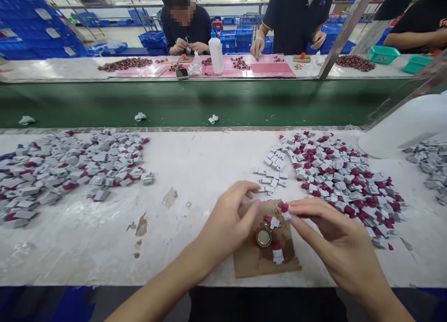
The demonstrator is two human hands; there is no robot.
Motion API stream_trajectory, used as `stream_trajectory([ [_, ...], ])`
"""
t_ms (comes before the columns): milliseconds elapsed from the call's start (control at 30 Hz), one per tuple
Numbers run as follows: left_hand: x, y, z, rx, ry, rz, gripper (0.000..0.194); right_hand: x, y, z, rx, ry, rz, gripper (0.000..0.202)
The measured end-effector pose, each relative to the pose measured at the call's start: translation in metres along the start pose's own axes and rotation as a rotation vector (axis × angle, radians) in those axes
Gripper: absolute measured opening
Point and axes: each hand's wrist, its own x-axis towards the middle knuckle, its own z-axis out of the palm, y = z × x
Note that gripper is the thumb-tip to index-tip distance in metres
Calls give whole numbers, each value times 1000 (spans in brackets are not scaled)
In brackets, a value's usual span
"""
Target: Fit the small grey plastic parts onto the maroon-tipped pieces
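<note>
My right hand (pixel 335 240) pinches a small maroon-and-white plastic piece (pixel 285 211) between thumb and fingertips, above the right part of a brown cardboard square (pixel 244 261). My left hand (pixel 226 219) hovers over the cardboard's left side; its thumb and index finger are apart, with nothing visible between them. On the cardboard sits a round bottle cap (pixel 263 236) holding a pale substance. Two more maroon-and-white pieces lie by it, an upper piece (pixel 274 222) and a lower piece (pixel 278 256). A dark wet stain spreads around them.
To the right is a heap of maroon-and-white pieces (pixel 335 168), with white pieces (pixel 274 175) at its left edge. Another heap (pixel 77 163) lies left. Beyond runs a green conveyor belt (pixel 174 100) with small clusters on it. Co-workers sit across. A white rounded object (pixel 401 126) stands right.
</note>
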Motion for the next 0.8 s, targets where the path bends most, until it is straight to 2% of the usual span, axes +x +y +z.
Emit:
stream_trajectory([
  [67, 8, -18, -4, 205, 81, 76, 23, -10, 1, -5, -25, -46, 7, 15],
  [200, 29, -38, -3, 388, 73, 149, 28, -25, -2, -4, -53, -87, 2, 21],
  [400, 61, -33, 2, 376, 68, 141, 30, -30, -5, 7, -41, -130, -5, 26],
  [500, 79, -33, -1, 407, -37, 190, 38, -32, -5, 9, -29, -143, 26, 23],
  [567, 88, -36, -4, 407, -104, 217, 36, -33, -4, 8, -29, -135, 49, 21],
  [700, 88, -40, -13, 389, -72, 183, 17, -37, -3, 7, -31, -123, 64, 17],
  [800, 78, -43, -18, 420, -13, 178, 18, -36, -5, 10, -18, -147, 48, 15],
])
